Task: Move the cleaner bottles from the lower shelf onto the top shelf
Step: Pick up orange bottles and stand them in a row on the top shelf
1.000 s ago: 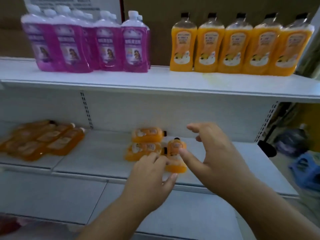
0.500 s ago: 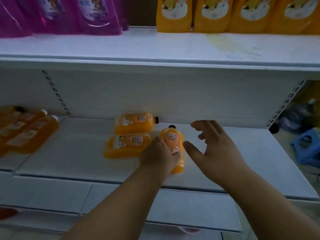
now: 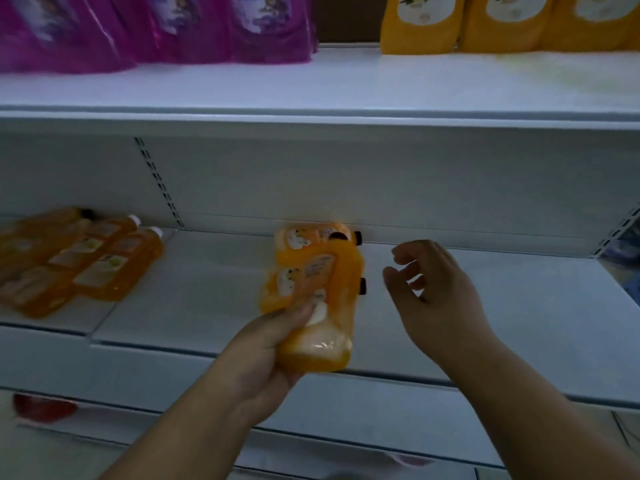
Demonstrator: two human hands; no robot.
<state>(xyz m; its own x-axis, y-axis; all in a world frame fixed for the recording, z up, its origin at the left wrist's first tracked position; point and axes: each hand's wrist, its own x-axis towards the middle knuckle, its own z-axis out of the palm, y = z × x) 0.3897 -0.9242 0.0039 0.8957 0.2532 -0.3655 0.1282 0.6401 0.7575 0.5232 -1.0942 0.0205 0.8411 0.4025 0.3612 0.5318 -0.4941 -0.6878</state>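
Our left hand has its fingers and thumb wrapped round the bottom end of an orange bottle, cap pointing to about 12 o'clock, and it looks lifted just off the lower shelf. Our right hand hangs at 3 o'clock from it, fingers loosely curled, holding nothing and not touching the bottle. Right behind the held one, two more bottles lie on their sides with black caps pointing to 3 o'clock. How much they overlap we can't quite tell. Way over at 9 o'clock there's a pile of orange bottles lying flat too.

For doing this bit well, we'd say bring the right hand onto the upper half, since a base-only grip on a full bottle could get wobbly. Then tip it upright and go up to the top shelf, at 12 o'clock. There's a gap between the purple bottles and the standing orange row, plus bare shelf in front.
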